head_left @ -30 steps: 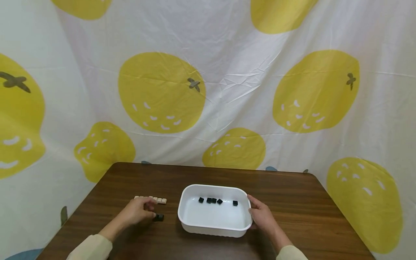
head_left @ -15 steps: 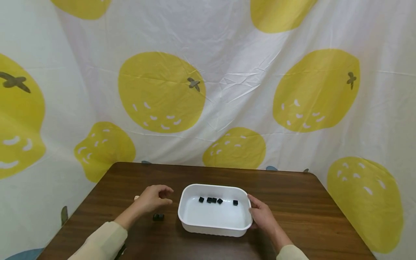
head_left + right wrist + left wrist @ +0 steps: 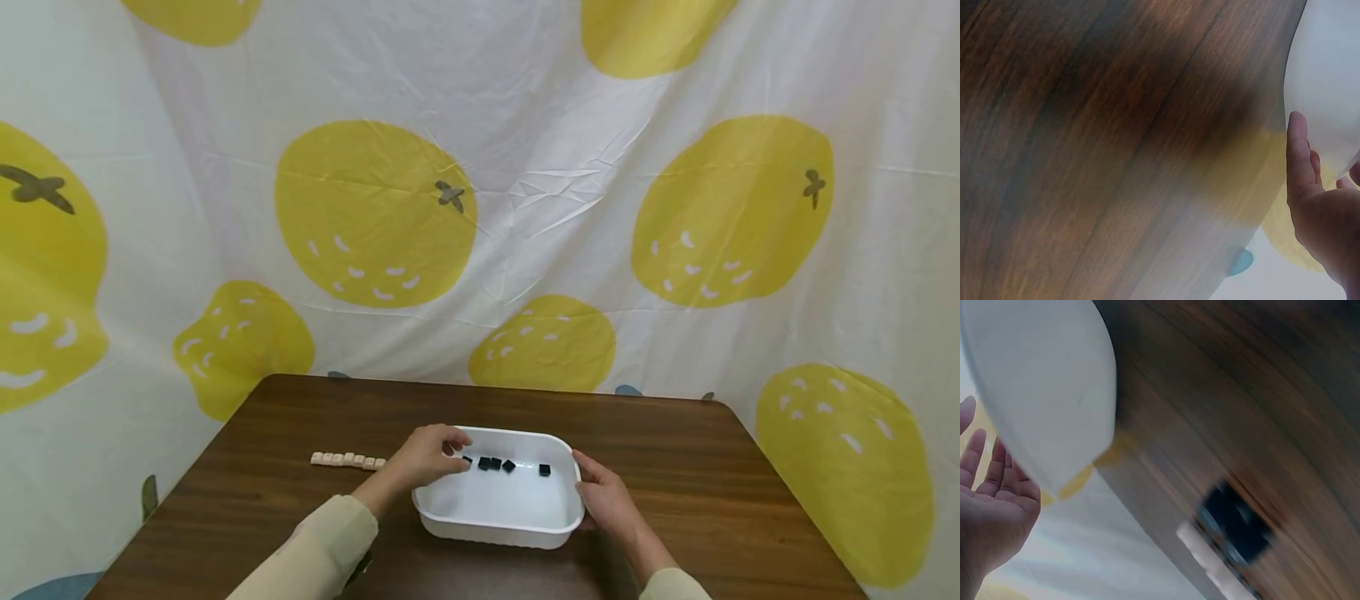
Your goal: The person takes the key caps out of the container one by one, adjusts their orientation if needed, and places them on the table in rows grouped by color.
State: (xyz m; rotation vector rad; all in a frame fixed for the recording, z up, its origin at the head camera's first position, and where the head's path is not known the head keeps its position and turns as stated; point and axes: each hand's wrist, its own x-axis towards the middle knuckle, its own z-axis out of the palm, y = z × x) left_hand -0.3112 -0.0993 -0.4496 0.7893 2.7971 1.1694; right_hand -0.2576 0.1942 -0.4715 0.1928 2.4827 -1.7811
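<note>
A yellow-fruit cloth hung behind the brown surface, and what a line-up, left to right! Toward the left edge, a row of pale cubes. Then the left hand, poised over the left end of the white tray, its grip's thumb and forefinger tips looking apart; whether anything sat between them, I couldn't tell. The tray stood about midway between the surface's side edges, five black cubes strung along near its far wall. Light, hard little things, I'd have judged, tough to crush but liable to skid: opposite faces looked the place to pinch. The tray seemed light and stiff, best taken by its rim, and there was the right hand, grip clamped on its right end! A bonus from the left wrist: a black pair near the pale row, hidden from the head view by the left sleeve. The right wrist showed fingers against the tray's outer wall.
</note>
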